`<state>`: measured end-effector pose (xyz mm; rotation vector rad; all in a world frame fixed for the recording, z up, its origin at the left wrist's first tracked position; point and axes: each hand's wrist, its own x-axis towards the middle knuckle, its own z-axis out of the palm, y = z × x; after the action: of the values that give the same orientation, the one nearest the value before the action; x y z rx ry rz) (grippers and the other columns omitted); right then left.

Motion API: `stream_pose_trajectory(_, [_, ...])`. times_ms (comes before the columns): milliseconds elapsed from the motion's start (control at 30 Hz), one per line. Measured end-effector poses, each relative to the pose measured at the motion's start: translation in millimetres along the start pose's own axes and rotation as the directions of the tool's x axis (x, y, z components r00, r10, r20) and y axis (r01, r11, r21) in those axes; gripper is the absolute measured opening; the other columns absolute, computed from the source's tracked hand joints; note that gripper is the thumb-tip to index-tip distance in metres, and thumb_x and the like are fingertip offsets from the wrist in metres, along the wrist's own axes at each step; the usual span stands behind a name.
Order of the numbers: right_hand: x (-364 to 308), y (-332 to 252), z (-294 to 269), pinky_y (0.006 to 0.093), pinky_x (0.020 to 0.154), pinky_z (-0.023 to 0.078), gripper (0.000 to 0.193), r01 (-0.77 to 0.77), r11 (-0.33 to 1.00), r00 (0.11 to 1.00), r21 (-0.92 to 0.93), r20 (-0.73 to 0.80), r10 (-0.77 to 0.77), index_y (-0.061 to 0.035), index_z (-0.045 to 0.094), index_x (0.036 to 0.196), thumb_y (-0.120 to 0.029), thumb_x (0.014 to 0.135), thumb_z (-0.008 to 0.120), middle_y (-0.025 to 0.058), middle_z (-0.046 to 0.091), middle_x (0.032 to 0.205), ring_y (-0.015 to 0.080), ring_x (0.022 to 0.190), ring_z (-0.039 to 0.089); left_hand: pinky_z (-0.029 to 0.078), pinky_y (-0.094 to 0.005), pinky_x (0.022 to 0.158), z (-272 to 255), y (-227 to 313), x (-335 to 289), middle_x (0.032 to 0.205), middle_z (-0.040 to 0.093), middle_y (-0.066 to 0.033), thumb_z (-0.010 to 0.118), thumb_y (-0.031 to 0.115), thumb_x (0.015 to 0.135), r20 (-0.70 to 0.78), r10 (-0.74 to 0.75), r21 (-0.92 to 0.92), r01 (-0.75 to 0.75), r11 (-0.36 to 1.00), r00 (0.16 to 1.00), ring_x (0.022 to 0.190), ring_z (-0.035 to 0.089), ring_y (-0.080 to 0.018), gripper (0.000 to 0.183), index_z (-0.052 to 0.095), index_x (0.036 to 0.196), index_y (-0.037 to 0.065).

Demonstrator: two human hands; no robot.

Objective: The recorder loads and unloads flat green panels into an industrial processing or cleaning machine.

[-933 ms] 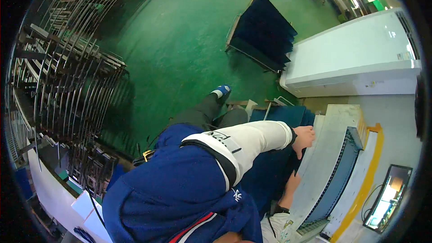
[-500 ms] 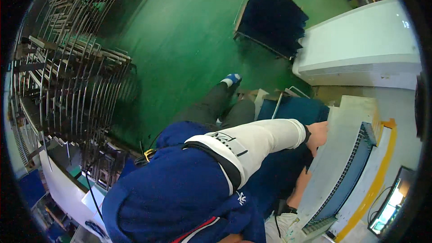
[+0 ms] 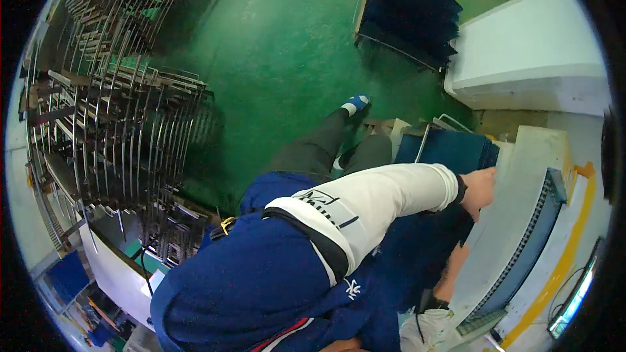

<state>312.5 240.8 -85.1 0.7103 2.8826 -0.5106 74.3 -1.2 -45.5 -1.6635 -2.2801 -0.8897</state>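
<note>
Nearest, at the lower centre of the frame, the work is crossed by a white left sleeve [image 3: 391,195]. Right of centre, the left hand [image 3: 479,190] is laid at the right edge of the dark blue panels [image 3: 450,146], its fingers bent; whether anything is gripped cannot be told. Below it, the right hand [image 3: 453,270] is held close against the same dark edge, with its fingertips partly hidden, so its grip cannot be told either. The panels are seen above and below the sleeve, just beside the pale machine [image 3: 495,241]; whether both parts belong to one stack is covered by the arm.

As judged from this, the handling is under way and unfinished: both hands are kept at the panels' edge, and several layered edges are left to be seen there. On the blue strip [image 3: 531,251] of the machine, at right, no panel can be made out. How many have been dealt with cannot be told.

Farther off, a lit screen [image 3: 577,292] is placed at lower right, and a rod rack [image 3: 124,130] at left. A dark cart load [image 3: 407,16] is parked at upper right, beside a white cabinet [image 3: 528,45].
</note>
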Motion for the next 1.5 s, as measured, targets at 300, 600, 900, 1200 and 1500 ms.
stream_pose_trajectory(300, [13, 8, 16, 0.0412, 0.079, 0.049, 0.029, -0.051, 0.985, 0.998, 0.162, -0.036, 0.058, 0.0082, 0.067, 0.109, -0.017, 0.102, 0.055, 0.0161, 0.07, 0.093, 0.0261, 0.083, 0.061, 0.036, -0.0429, 0.095, 0, -7, -2, 0.083, 0.073, -0.0081, 0.07, 0.07, 0.078, -0.105, 0.025, -0.053, -0.031, 0.998, 0.994, 0.097, 0.062, -0.0269, 0.057, 0.081, 0.086, 0.014])
stream_pose_trajectory(600, [3, -3, 23, 0.0372, 0.076, 0.049, 0.031, 0.051, 0.962, 0.998, 0.268, -0.049, -0.039, 0.0079, 0.067, 0.104, -0.02, 0.103, 0.054, 0.0081, 0.069, 0.087, 0.0182, 0.081, 0.058, 0.038, -0.0438, 0.096, -4, -5, -3, 0.086, 0.074, -0.0084, 0.069, 0.069, 0.078, 0.021, 0.035, -0.011, -0.034, 0.999, 0.999, 0.098, 0.063, -0.0276, 0.06, 0.08, 0.084, 0.01])
stream_pose_trajectory(900, [16, 4, 22, 0.0451, 0.09, 0.049, 0.033, -0.053, 0.979, 0.998, 0.197, 0.04, 0.046, 0.0062, 0.067, 0.12, -0.02, 0.1, 0.061, 0.0234, 0.072, 0.105, 0.0389, 0.099, 0.066, 0.038, -0.044, 0.096, -2, -12, -8, 0.087, 0.074, -0.0085, 0.069, 0.069, 0.077, -0.007, 0.027, 0.021, -0.027, 0.999, 1.0, 0.098, 0.063, -0.0277, 0.06, 0.08, 0.084, 0.011])
stream_pose_trajectory(1200, [15, 26, 36, 0.0366, 0.074, 0.048, 0.032, 0.157, 0.96, 0.981, 0.232, -0.147, -0.125, 0.0095, 0.066, 0.105, -0.02, 0.102, 0.056, 0.0084, 0.067, 0.086, 0.019, 0.079, 0.058, 0.037, -0.0442, 0.095, 9, -9, -4, 0.079, 0.073, -0.0082, 0.071, 0.065, 0.076, -0.043, 0.028, -0.045, -0.03, 0.999, 0.999, 0.094, 0.063, -0.0293, 0.054, 0.08, 0.078, 0.012])
stream_pose_trajectory(1500, [11, 32, 13, 0.0419, 0.097, 0.049, 0.033, -0.054, 0.99, 0.996, 0.128, 0.074, 0.045, 0.009, 0.065, 0.123, -0.013, 0.1, 0.057, 0.0233, 0.073, 0.118, 0.0367, 0.105, 0.067, 0.037, -0.0436, 0.095, 12, -5, -3, 0.081, 0.073, -0.0071, 0.073, 0.063, 0.076, -0.057, 0.012, -0.047, -0.014, 0.999, 0.998, 0.096, 0.063, -0.0278, 0.05, 0.082, 0.081, 0.014])
